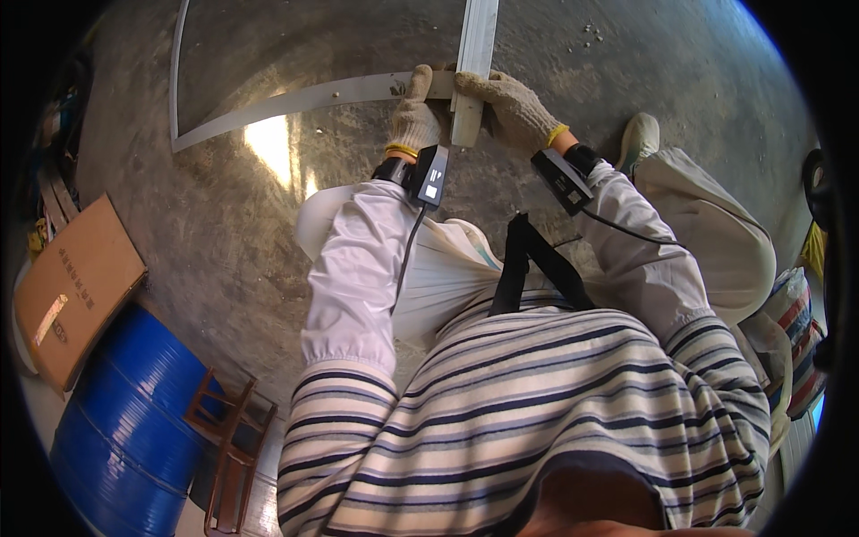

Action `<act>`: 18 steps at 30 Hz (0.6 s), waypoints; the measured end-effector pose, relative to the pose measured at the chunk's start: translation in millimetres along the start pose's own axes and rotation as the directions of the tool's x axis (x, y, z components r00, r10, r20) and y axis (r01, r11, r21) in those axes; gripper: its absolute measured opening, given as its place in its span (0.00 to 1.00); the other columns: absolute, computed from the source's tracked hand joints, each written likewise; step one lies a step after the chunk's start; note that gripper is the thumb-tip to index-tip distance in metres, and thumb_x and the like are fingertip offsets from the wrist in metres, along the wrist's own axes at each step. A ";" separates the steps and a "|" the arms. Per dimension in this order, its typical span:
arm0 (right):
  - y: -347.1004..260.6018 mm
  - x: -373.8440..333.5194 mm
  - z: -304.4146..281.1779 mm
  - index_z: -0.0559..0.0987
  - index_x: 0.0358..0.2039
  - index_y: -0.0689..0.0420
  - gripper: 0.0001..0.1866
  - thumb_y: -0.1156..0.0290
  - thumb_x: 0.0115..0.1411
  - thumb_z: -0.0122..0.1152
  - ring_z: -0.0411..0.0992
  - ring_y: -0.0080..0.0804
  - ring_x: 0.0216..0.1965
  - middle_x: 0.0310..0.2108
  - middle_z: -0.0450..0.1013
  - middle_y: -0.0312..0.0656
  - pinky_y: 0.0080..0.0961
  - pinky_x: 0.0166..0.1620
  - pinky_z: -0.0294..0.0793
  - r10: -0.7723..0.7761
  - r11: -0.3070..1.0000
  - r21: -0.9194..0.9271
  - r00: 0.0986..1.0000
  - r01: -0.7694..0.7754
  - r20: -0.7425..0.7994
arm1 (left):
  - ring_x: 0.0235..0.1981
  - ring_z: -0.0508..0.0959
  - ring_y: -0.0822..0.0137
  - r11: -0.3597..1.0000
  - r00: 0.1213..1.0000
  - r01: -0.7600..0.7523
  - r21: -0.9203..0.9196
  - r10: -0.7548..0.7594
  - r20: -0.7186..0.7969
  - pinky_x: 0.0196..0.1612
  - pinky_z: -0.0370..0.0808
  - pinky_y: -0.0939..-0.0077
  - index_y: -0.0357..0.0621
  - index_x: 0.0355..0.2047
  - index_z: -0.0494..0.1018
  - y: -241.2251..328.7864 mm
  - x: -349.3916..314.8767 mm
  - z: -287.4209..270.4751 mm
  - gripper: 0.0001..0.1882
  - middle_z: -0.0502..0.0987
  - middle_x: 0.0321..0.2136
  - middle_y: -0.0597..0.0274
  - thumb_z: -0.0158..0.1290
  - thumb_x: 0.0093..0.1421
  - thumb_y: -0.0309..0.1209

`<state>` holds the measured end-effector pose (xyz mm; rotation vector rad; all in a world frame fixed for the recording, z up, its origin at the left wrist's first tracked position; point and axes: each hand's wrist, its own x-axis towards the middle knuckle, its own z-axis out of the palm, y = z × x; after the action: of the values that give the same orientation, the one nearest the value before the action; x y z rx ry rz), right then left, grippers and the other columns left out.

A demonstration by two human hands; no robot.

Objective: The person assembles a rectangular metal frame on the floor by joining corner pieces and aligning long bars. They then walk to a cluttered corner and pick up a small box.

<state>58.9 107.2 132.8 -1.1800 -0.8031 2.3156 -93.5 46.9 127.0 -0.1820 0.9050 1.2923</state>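
A pale metal frame (pixel 304 100) lies low over the concrete floor, its near bar curving across the view. At its right end a ribbed white metal profile (pixel 477 40) crosses the bar, its cut end pointing toward me. My left hand (pixel 417 121), in a beige knitted glove, is closed round the bar just left of the joint, thumb on top and the other fingers mostly hidden. My right hand (pixel 521 109), gloved alike, grips the profile at the joint from the right. Its fingertips lie over the profile's edge.
Left of me are a cardboard box (pixel 80 277), a blue drum (pixel 134 421) and a brown metal rack (pixel 237 456). A striped woven bag (pixel 796 331) stands at the right. Small bits of debris (pixel 591 38) lie on the floor beyond my right hand.
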 end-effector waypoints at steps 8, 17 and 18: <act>-2.2 -0.1 -17.6 0.74 0.54 0.63 0.28 0.57 0.62 0.70 0.80 0.33 0.44 0.45 0.78 0.45 0.32 0.45 0.84 -0.006 0.985 -0.171 0.993 -0.015 -0.120 | 0.44 0.81 0.56 1.000 0.971 -0.010 0.027 0.016 -0.240 0.51 0.78 0.60 0.40 0.51 0.76 -10.1 24.8 4.3 0.24 0.81 0.48 0.53 0.61 0.63 0.46; -14.0 -4.4 -31.5 0.77 0.51 0.62 0.23 0.58 0.65 0.66 0.78 0.27 0.34 0.40 0.79 0.42 0.28 0.38 0.81 0.073 0.982 -0.169 0.996 -0.081 -0.053 | 0.43 0.81 0.55 0.994 0.934 0.102 0.030 -0.086 -0.347 0.50 0.79 0.54 0.42 0.51 0.77 -4.5 9.6 4.4 0.24 0.81 0.46 0.54 0.62 0.62 0.46; -12.7 -2.7 -30.2 0.77 0.52 0.63 0.24 0.57 0.64 0.66 0.79 0.30 0.36 0.41 0.79 0.44 0.30 0.40 0.82 0.056 0.983 -0.174 0.998 -0.060 -0.032 | 0.43 0.81 0.54 0.995 0.943 0.071 0.073 -0.043 -0.330 0.51 0.79 0.53 0.42 0.51 0.77 -3.9 8.0 4.0 0.24 0.81 0.46 0.54 0.61 0.62 0.46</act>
<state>86.6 124.2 128.4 -1.3224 -0.9918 2.3082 -88.1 54.0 122.8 -0.3629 1.2275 1.1857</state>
